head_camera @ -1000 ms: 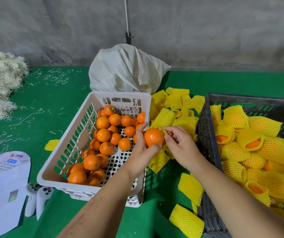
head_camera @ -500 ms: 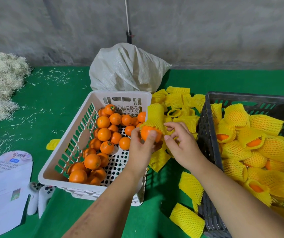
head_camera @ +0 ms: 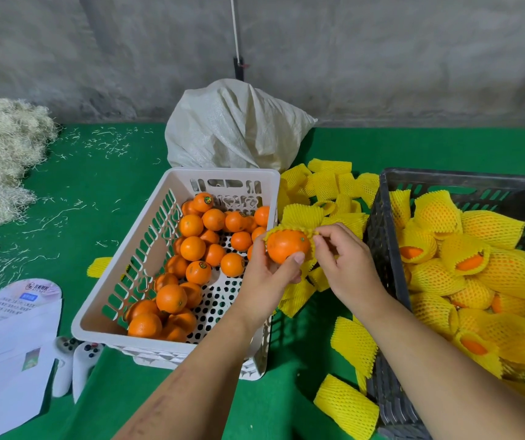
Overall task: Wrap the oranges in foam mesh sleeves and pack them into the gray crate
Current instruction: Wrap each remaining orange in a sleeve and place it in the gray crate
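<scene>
Both hands (head_camera: 264,274) grip one orange (head_camera: 287,246), sleeve (head_camera: 302,217).

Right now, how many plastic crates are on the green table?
2. The white slotted plastic crate of bare oranges sits left of centre; the gray slotted plastic crate of sleeved oranges sits at the right, partly cut off by the frame.

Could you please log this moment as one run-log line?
left hand: grips bare round orange | right hand: pinches yellow foam mesh sleeve over its top | gray plastic crate: not yet reached
</scene>
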Motion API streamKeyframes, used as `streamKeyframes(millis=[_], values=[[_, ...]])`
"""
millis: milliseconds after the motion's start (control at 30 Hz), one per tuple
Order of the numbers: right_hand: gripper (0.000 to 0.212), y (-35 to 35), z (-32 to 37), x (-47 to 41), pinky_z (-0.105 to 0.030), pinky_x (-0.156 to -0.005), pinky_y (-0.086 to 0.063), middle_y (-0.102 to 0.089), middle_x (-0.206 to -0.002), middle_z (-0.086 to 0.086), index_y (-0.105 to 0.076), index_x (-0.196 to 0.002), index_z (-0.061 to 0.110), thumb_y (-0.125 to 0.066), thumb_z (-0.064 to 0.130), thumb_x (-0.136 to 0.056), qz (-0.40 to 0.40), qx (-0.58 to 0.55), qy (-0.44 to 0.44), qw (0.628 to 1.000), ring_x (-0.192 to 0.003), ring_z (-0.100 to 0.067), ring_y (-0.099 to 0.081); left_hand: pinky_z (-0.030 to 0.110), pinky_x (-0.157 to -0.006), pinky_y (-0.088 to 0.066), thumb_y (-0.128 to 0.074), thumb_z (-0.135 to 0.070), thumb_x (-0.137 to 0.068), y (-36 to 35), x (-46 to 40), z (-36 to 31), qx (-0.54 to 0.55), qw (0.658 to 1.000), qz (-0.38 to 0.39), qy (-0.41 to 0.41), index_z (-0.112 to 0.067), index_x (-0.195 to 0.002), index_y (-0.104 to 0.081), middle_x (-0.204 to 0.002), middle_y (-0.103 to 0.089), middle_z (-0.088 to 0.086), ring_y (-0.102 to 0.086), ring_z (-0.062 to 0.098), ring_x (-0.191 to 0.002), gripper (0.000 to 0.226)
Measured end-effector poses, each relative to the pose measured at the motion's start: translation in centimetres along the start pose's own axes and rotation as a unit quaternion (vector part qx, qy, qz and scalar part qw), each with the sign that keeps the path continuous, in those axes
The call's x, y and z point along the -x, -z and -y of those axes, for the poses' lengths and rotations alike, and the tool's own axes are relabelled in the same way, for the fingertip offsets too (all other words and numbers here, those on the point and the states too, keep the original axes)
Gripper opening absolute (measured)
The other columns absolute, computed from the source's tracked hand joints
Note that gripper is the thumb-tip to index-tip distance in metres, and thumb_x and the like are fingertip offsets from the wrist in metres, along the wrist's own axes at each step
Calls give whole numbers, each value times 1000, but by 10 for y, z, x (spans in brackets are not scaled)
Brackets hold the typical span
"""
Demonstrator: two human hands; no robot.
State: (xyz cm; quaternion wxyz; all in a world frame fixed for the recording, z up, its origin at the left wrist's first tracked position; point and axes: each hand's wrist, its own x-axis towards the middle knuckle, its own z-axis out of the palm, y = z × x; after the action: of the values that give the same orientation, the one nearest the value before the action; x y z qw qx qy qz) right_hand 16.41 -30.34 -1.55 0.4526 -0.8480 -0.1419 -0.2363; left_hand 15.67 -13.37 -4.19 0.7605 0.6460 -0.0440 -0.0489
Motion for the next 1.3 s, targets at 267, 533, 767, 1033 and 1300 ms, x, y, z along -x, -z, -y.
streamKeyframes(millis=[267, 533, 767, 1033, 1300], values=[[39, -7, -4, 7, -22, -78, -48, -45, -119, 10, -52, -130, 18, -66, 22, -94, 92, -10, -25, 995, -97, 0, -52, 37, -84, -60, -74, -60, -89, -3, 5, -6, -2, 999, -24, -40, -16, -140, -38, -116, -65, 11, -70, 20, -102, 76], [35, -2, -5, 2, -40, -84, -52, -59, -119, -7, -62, -128, 5, -51, 8, -94, 59, 16, -31, 998, -103, -15, -54, 28, -98, -58, -82, -17, -92, -1, 1, 1, -91, 995, 17, -44, -28, -147, -36, -138, -52, -4, -57, 16, -132, 73], [20, 2, 0, 1, -45, -65, -54, -62, -109, -6, -66, -115, 6, -58, 6, -97, 34, 85, 22, 996, -89, -26, -61, 47, -101, -58, -82, -34, -92, -5, 0, 1, -25, 996, -46, -73, -27, -145, -51, -135, -64, 11, -66, 27, -124, 62], [29, -2, 7, 9, -52, -61, -49, -42, -108, 4, -42, -109, 22, -58, 34, -88, 89, 60, 17, 994, -78, -22, -51, 33, -84, -60, -62, -49, -100, -9, 3, -2, -29, 996, -63, -48, -25, -128, -56, -107, -71, -2, -73, 21, -101, 38], [22, 1, 0, 2, -31, -72, -48, -57, -113, -5, -59, -118, 7, -56, 2, -97, 25, 32, 13, 999, -95, -11, -53, 61, -104, -54, -79, -26, -95, -5, 2, -2, -33, 997, -33, -59, -24, -145, -45, -132, -64, 7, -65, 31, -123, 60]])
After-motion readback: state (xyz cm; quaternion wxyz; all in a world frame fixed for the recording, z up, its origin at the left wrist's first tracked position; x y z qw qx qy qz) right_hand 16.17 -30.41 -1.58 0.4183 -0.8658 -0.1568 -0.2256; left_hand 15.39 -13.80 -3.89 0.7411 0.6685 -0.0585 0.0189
